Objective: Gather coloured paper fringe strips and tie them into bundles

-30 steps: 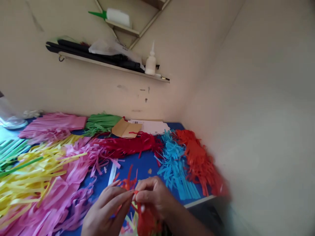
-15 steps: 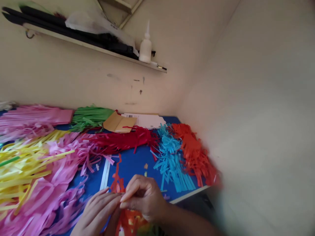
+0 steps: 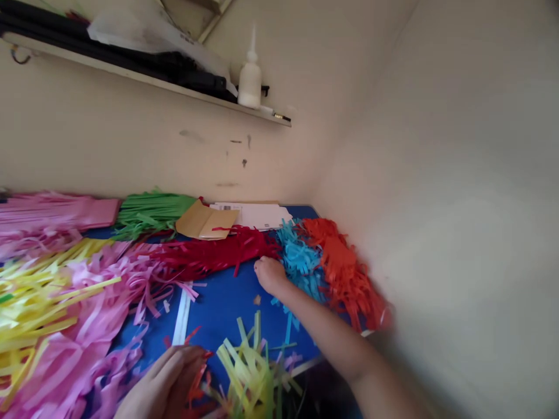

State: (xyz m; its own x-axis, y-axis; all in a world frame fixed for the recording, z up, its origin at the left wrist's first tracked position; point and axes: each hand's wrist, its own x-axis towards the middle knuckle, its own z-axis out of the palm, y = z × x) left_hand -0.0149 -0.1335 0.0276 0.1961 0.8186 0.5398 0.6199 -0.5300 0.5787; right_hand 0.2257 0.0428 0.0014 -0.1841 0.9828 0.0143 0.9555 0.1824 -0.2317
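Observation:
My left hand (image 3: 168, 378) is at the bottom, its fingers curled around orange-red fringed tissue paper (image 3: 197, 381) whose strips stick out past the fingertips. My right hand (image 3: 269, 274) is stretched out across the table, fingers closed, at the edge of the light blue paper fringe (image 3: 301, 259) and just below the end of the dark red fringe (image 3: 218, 251). What those fingers hold, if anything, is hidden. Between my arms, close to me, pale yellow fringed strips (image 3: 248, 372) stand up at the table's near side.
Pink fringe (image 3: 100, 291) and yellow fringe (image 3: 30, 314) cover the left of the blue table (image 3: 218, 308). Green fringe (image 3: 157, 206), a brown envelope (image 3: 207, 221) and white card (image 3: 257, 215) lie at the back. Orange fringe (image 3: 345, 262) lies along the right wall. A shelf holds a white bottle (image 3: 250, 84).
My right hand has left my left hand and moved forward to the blue fringe. The pale yellow strips now show between my arms. The view has shifted slightly.

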